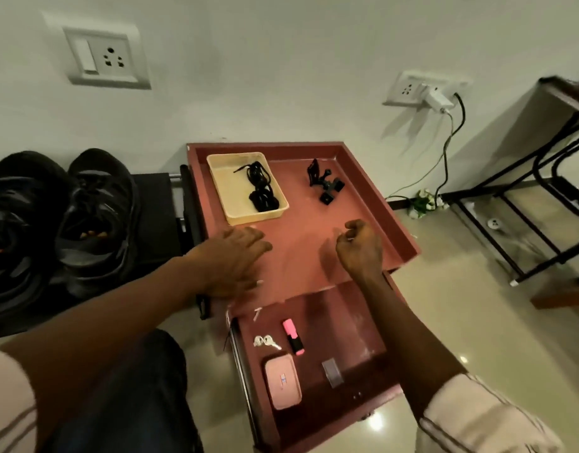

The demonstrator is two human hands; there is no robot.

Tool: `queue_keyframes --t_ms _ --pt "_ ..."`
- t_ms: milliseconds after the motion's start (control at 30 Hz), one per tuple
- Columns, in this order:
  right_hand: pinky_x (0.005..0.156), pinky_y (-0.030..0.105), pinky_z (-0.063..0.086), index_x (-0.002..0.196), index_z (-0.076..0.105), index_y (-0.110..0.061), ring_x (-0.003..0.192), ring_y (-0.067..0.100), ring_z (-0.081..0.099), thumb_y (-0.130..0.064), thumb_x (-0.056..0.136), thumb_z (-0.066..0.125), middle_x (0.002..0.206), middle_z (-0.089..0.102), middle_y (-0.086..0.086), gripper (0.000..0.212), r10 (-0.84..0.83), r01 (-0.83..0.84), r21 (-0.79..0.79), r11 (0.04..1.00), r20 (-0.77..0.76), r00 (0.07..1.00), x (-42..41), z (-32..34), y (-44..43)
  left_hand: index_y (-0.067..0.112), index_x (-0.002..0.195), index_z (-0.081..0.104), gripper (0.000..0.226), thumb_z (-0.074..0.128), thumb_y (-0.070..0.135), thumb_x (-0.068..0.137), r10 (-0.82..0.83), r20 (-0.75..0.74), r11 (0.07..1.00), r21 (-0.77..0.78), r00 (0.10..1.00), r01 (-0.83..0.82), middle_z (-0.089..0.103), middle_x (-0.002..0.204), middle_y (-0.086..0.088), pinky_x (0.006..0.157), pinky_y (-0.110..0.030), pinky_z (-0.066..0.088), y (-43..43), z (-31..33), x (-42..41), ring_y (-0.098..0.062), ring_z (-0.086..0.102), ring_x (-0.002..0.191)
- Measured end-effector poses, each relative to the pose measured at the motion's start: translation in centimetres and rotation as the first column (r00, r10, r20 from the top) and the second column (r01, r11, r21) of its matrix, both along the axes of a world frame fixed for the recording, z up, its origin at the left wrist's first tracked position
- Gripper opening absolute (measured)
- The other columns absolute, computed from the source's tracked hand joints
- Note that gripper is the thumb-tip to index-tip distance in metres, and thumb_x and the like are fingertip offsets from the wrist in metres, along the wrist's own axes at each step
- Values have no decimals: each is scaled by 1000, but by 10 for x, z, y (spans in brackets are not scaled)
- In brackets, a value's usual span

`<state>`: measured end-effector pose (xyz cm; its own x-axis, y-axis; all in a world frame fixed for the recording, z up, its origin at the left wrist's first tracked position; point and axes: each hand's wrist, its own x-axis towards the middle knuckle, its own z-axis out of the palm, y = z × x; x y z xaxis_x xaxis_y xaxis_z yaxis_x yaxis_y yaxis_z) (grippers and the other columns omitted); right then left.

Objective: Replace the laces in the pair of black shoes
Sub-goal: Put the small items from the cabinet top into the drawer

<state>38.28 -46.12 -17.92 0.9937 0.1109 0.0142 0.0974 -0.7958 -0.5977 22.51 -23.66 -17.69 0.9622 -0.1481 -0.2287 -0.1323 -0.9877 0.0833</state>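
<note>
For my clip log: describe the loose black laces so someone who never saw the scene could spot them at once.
Find the reddish-brown tabletop against the white wall; a cream plastic basket sits at its far left corner. The laces are the black cord bundled inside it. The only other black thing on that top, a rigid clamp-like mount to the right, lies bare on the surface.
</note>
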Motion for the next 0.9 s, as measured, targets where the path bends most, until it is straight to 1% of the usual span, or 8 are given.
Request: queue_keyframes --t_ms 133,200,300,400,533,600,800,900 --pt "101 40 52 135 60 -9 117 32 63 -23 96 69 129 66 13 43 16 -16 -39 999 5 1000 50 7 46 30 164 14 70 14 65 103 -70 -6 991 118 998 70 13 173 -6 127 -53 3 7 -19 2 -25 5 160" --pt "97 38 50 132 62 -9 117 35 62 -34 95 72 128 66 16 46 -23 23 -18 1000 18 1000 70 9 62 33 164 13 70 14 66 102 -120 -14 985 127 993 120 11 173 -6 126 -55 1 9 -20 8 -25 3 160" --pt "77 26 44 115 71 -10 94 31 66 -43 91 74 115 72 13 41 -58 58 -9 998 19 998 92 5 81 35 164 11 72 20 67 100 -157 -18 982 105 987 158 6 173 -6 126 -55 -3 12 -22 14 -24 0 160" --pt "84 31 48 110 74 -10 107 34 68 -44 89 77 112 74 13 40 -101 101 4 995 -6 995 109 -5 94 37 163 10 74 21 68 97 -162 -10 985 67 987 162 5 173 -5 126 -55 -4 16 -27 16 -24 -3 160" --pt "84 32 53 95 73 -15 101 30 69 -44 78 87 88 66 2 36 -200 208 86 974 -93 975 121 -15 93 40 163 10 75 20 70 95 -153 24 987 59 988 152 3 174 -4 125 -58 -1 19 -33 16 -25 -6 160" --pt "90 34 58 100 76 -9 104 31 71 -38 77 87 99 73 9 40 -243 254 111 961 -102 965 123 -19 88 40 162 12 76 20 71 94 -151 36 987 57 988 149 5 173 -5 125 -58 1 19 -35 16 -26 -6 160" --pt "85 44 63 84 80 -14 80 26 77 -28 82 85 85 78 7 15 -321 349 294 890 -140 937 81 -12 41 40 162 7 77 13 73 93 -151 29 985 93 988 147 3 173 -3 125 -57 2 20 -37 18 -25 -7 160" --pt "69 27 63 86 82 -15 64 10 74 -25 85 83 66 75 -4 10 -329 352 362 863 -126 936 18 3 -10 40 162 6 75 10 72 95 -175 44 975 148 984 167 1 173 -3 124 -57 5 18 -36 18 -25 -7 160"
